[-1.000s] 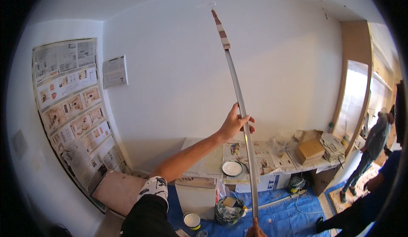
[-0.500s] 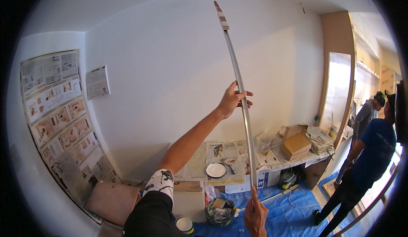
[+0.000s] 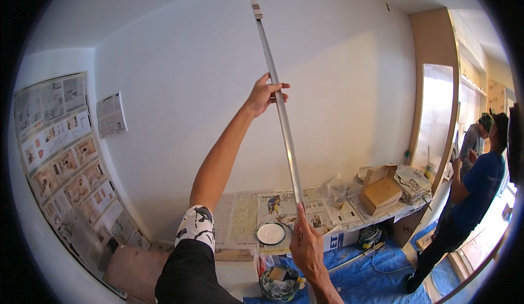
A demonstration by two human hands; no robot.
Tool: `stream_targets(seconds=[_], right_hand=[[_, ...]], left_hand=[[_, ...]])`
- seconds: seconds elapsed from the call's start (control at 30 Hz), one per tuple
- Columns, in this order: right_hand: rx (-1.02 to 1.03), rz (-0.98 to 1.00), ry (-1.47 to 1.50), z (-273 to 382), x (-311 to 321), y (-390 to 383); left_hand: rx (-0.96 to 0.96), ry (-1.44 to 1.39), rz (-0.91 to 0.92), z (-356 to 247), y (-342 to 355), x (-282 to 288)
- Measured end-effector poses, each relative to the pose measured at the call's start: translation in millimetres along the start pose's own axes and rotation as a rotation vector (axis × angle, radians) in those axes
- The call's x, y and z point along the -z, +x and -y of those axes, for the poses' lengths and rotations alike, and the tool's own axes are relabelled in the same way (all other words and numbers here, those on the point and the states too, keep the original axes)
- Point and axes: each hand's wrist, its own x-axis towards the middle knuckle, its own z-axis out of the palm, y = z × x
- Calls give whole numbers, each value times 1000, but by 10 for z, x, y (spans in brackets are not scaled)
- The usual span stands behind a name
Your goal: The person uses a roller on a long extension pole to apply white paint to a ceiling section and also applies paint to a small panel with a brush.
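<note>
A long silver pole [image 3: 283, 119] slants up in front of the white wall. Around its middle, the thumb and fingers of my left hand [image 3: 266, 95] are closed. Lower down, my right hand [image 3: 308, 246] grips the bottom part, its index finger laid along the metal. A slim piece with reddish and white stripes [image 3: 255, 6] is fixed at the upper end. Its dark tip is close to the line where wall meets ceiling; whether it touches cannot be made out. The pole's lowest end is hidden by my right hand.
Newspaper [image 3: 240, 216] covers a low bench holding a round white lid [image 3: 271, 233] and an open cardboard box [image 3: 380, 191]. A messy bucket [image 3: 279, 283] stands below, near blue sheeting [image 3: 349, 266]. Two people stand right, one in a blue shirt [image 3: 480, 181]. Papers [image 3: 60, 140] cover the left panel.
Both my hands have moved up and left with the pole, and its tip has shifted left along the wall's top. The person in blue has raised a forearm.
</note>
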Motion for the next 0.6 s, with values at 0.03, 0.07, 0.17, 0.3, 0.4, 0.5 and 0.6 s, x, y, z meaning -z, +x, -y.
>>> stream_targets(seconds=[0.03,0.07,0.17,0.3,0.4,0.5,0.6], right_hand=[[-19,21,-18,-3,-40,52],[-37,43,-34,24,-70,107],[-52,78,-43,-27,-125,126],[-83,101,-30,-89,-66,55],[-63,85,-21,-45,-77,157],[-62,93,-30,-103,-23,167],[-74,52,-48,-329,141,-100]], left_hand=[[9,7,0,32,66,68],[19,16,-2,67,120,135],[38,-17,-17,148,157,222],[50,-33,-4,242,76,99],[12,20,2,97,217,196],[48,33,-45,144,137,107],[65,20,-33,148,52,-290]])
